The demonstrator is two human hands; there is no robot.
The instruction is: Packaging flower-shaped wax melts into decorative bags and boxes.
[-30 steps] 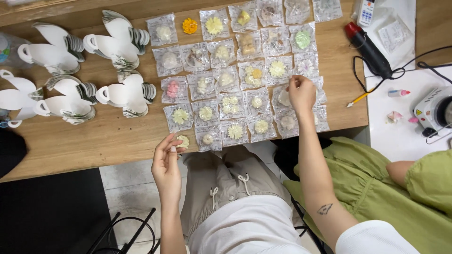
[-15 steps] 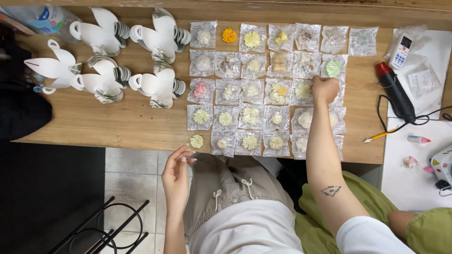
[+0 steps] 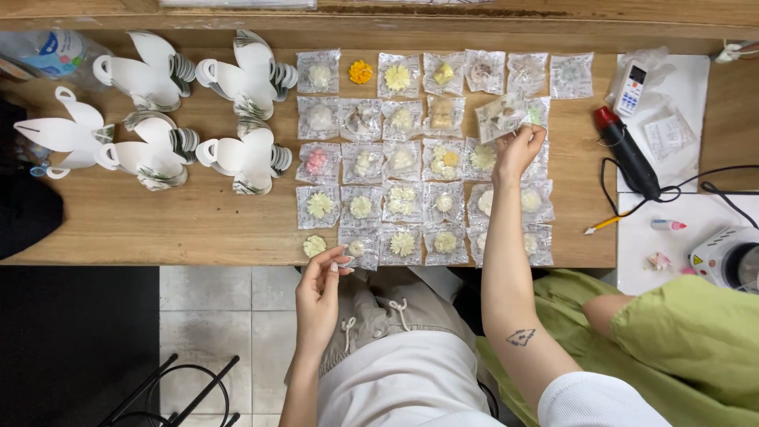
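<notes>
Several clear packets, each with a small flower-shaped piece inside, lie in rows on a wooden table. My right hand reaches over them and pinches one clear packet, lifting it above the rows at the right. My left hand hovers just off the table's near edge with fingers loosely curled and nothing in it. Closest to it are an unwrapped pale flower piece and a packet at the edge. An unwrapped orange flower piece sits in the far row.
White folded paper carriers stand in a group at the left. A red and black heat tool with cord, a white remote, a pencil and a small machine are at the right. A person in green sits beside me.
My right hand has picked a packet up from the right rows and raised it. My left hand has moved up toward the table edge. The view has shifted a little.
</notes>
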